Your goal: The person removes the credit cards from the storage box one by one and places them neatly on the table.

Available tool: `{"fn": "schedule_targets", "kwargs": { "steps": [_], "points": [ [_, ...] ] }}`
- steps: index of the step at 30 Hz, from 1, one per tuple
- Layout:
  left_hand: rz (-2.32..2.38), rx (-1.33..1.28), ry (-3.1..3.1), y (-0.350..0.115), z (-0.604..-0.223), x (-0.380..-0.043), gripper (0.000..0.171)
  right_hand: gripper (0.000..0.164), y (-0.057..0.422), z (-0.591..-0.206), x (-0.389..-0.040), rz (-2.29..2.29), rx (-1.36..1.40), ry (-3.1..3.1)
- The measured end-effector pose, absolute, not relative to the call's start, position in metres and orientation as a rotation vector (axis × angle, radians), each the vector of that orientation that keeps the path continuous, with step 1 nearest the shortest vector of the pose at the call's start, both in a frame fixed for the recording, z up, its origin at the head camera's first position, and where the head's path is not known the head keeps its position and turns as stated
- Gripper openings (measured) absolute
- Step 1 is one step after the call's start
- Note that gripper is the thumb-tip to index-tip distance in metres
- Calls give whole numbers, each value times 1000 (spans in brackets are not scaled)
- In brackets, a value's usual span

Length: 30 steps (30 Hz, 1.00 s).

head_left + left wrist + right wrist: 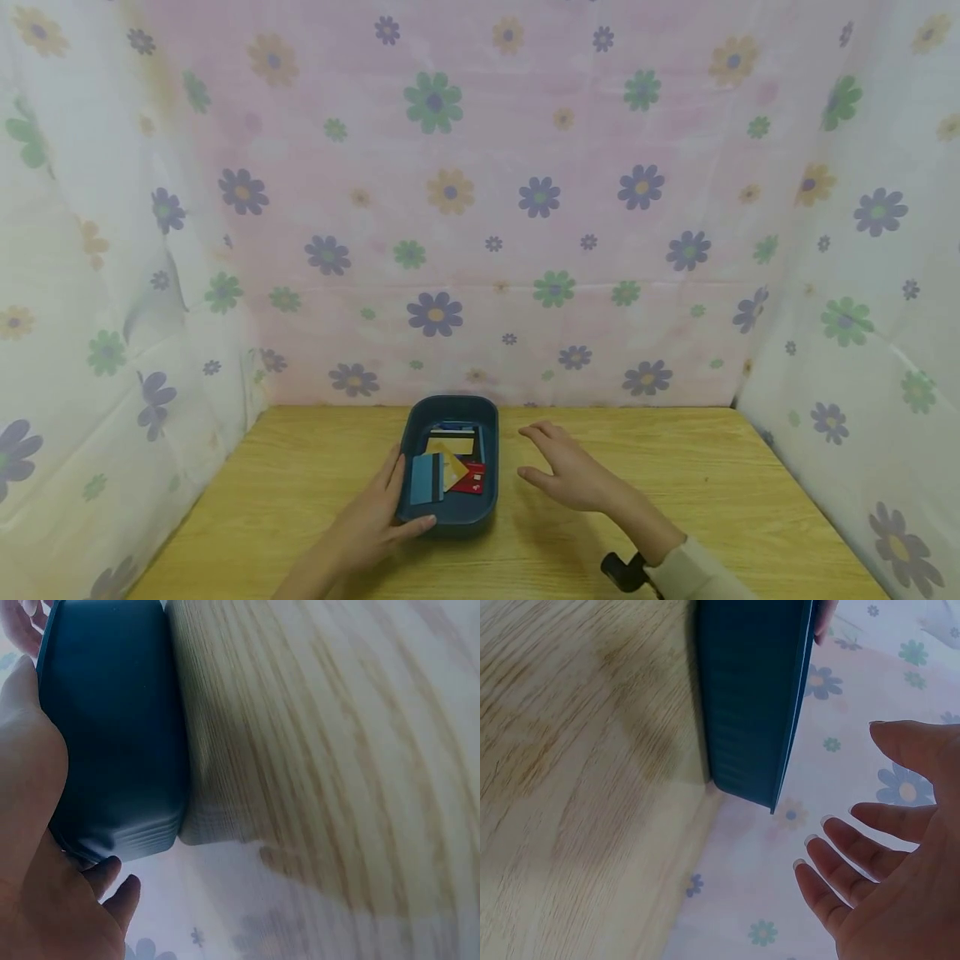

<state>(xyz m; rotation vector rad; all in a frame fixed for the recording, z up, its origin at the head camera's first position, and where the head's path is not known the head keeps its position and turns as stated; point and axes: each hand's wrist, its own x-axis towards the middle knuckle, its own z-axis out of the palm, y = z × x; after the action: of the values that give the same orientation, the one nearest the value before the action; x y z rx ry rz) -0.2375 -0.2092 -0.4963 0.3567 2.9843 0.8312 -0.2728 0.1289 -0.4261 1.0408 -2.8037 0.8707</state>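
A dark blue plastic bin (486, 500) stands on the wooden table, holding several cards. A light blue card (427, 479) with a dark stripe lies over a yellow card (454, 468) and a red card (472, 480); a pale gold card (451, 446) is behind them. My left hand (366, 518) touches the bin's near left corner, fingers along its outer left side, thumb at the front rim. In the left wrist view, some fingertips (124, 902) extend past the bin's wall. My right hand (573, 469) hovers right of the bin, fingers spread, apart from it and holding nothing.
The wooden table (660, 492) extends to both sides of the bin. A flowered cloth (487, 267) hangs behind and along both sides. A black device (624, 572) sits at my right wrist, below a light sleeve (693, 571).
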Motion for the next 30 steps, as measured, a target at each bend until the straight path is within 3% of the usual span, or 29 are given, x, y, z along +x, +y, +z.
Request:
{"fn": "schedule_targets", "kwargs": {
  "steps": [30],
  "points": [
    [880,376,2930,-208,-490,-235,114,63,87,-442,-285,1190,1095,-2767]
  ]
}}
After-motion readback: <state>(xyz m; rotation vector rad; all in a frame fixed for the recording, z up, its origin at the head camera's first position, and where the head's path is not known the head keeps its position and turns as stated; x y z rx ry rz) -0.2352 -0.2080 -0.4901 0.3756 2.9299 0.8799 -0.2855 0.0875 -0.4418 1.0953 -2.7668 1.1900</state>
